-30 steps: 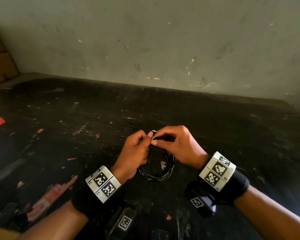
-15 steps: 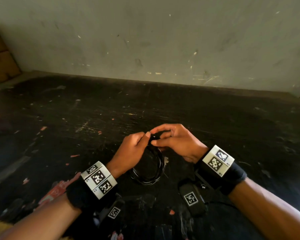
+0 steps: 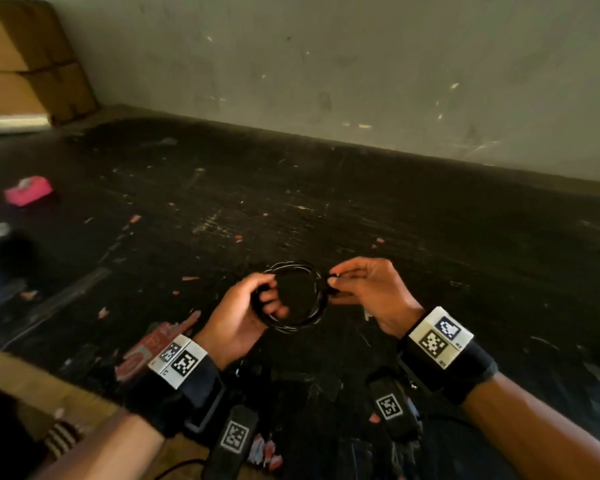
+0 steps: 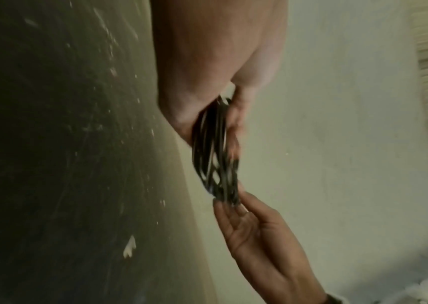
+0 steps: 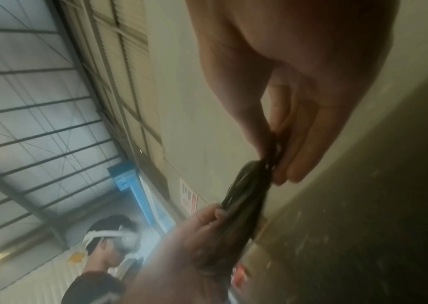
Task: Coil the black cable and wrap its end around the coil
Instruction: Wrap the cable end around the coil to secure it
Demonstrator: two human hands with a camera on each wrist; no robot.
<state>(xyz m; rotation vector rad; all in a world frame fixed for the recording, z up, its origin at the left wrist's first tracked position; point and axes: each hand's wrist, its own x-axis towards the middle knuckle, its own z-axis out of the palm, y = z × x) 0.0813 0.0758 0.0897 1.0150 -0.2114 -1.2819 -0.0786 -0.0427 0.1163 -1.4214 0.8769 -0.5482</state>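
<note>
In the head view, the left hand [image 3: 246,318] is gripping the coil [image 3: 293,296] on its left side, fingers curled through the loop, probably to keep the turns bunched. The right hand [image 3: 368,292] is pinching the coil's right side between thumb and fingertips, likely holding the cable end there for wrapping. The coil is hanging just above the dark bench [image 3: 430,237], between both hands.

In the left wrist view, the coil [image 4: 215,156] is showing edge-on, several strands clamped in the left hand [image 4: 217,51], while the right hand [image 4: 256,242] is nipping its far edge.

In the right wrist view, the right hand [image 5: 298,82] is squeezing the strands [image 5: 249,189] at one point; the left hand [image 5: 207,230] is clutching the opposite side.
</note>
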